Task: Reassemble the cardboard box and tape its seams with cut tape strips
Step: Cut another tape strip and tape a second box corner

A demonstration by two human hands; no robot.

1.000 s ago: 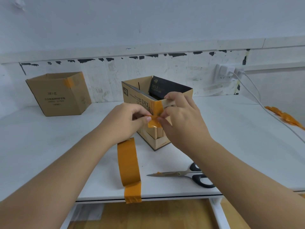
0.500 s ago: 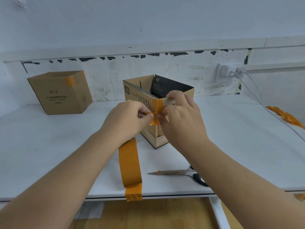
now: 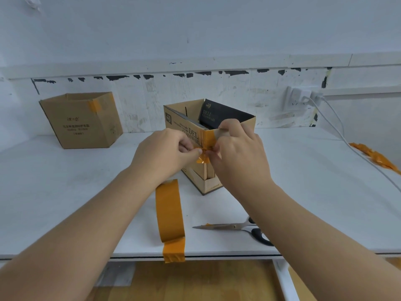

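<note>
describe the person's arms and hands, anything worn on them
Both arms are bare along all that shows, from the lower frame edge up to the wrists: no sleeves or cuffs in view. The left hand and the right hand wear no gloves. No watch, bracelet or band shows at either wrist, and no ring shows on the visible fingers. Nothing is written or marked on them.

A: What sort of place is this?

B: A plain workroom with a packing bench. A white table (image 3: 65, 192) stands against a scuffed white wall (image 3: 195, 40) with chipped paint.

A: Anything else?

B: A wall socket (image 3: 298, 101) with a cable (image 3: 338, 127), cardboard boxes (image 3: 82, 122), scissors (image 3: 234, 227).
</note>
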